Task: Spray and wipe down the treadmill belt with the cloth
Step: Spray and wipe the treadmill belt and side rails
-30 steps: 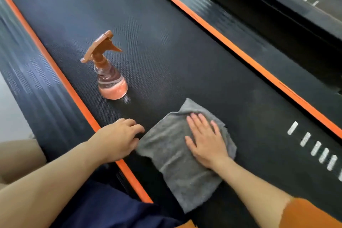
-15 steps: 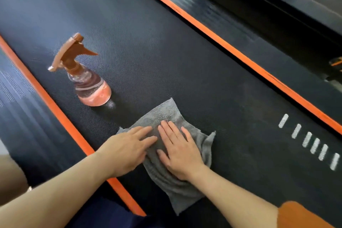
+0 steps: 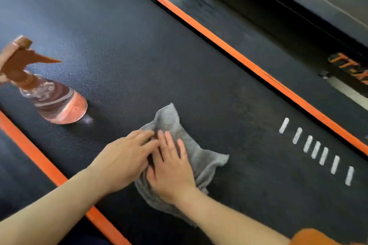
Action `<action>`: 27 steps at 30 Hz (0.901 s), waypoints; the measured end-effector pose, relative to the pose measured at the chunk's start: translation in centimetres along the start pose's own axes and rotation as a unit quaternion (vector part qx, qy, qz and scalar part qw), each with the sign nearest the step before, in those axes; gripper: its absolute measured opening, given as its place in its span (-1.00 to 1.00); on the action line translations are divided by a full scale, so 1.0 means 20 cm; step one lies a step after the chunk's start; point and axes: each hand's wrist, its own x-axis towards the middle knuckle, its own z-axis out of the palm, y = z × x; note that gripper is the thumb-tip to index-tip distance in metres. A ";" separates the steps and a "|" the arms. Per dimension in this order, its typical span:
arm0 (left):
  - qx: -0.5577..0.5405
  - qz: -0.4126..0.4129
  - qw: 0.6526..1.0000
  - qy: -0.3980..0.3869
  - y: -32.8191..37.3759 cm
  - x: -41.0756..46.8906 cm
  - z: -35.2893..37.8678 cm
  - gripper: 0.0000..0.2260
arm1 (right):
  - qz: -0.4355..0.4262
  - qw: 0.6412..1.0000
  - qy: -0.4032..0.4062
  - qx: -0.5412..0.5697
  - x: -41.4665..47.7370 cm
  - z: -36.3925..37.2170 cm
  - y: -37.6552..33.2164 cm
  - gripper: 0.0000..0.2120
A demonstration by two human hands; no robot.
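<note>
A grey cloth [image 3: 201,157] lies bunched on the black treadmill belt [image 3: 139,55]. My right hand [image 3: 172,169] lies flat on the cloth with fingers straight, pressing it down. My left hand [image 3: 124,162] rests beside it, its fingertips on the cloth's left edge and touching the right hand's fingers. A clear spray bottle [image 3: 49,95] with an orange trigger head and pinkish liquid stands upright on the belt at the left, apart from both hands.
Orange stripes [image 3: 229,49] run along both edges of the belt, with dark ribbed side rails beyond. A row of white dashes [image 3: 316,149] marks the belt at the right. Another dark machine part lies past the far rail.
My left hand has come off the belt edge onto the cloth beside the right hand. The cloth has bunched up and slid left toward the bottle. The view has shifted right.
</note>
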 end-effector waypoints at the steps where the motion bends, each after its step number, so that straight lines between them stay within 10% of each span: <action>1: -0.014 -0.004 1.000 -0.014 0.02 0.00 0.02 -0.63 | -0.042 0.999 -0.024 0.002 -0.02 0.01 -0.06 -0.35; 4: -0.040 -0.034 0.998 -0.031 0.01 -0.04 0.05 -0.54 | -0.106 0.994 -0.023 -0.015 0.01 -0.04 0.13 -0.35; 13: -0.065 -0.056 0.996 -0.004 0.17 0.13 0.03 -0.57 | 0.162 0.985 -0.010 -0.066 0.18 -0.38 1.16 -0.27; 27: -0.008 0.056 0.998 -0.017 0.45 0.76 -0.03 -0.36 | 0.263 0.961 0.076 -0.041 0.58 -0.39 1.26 -0.36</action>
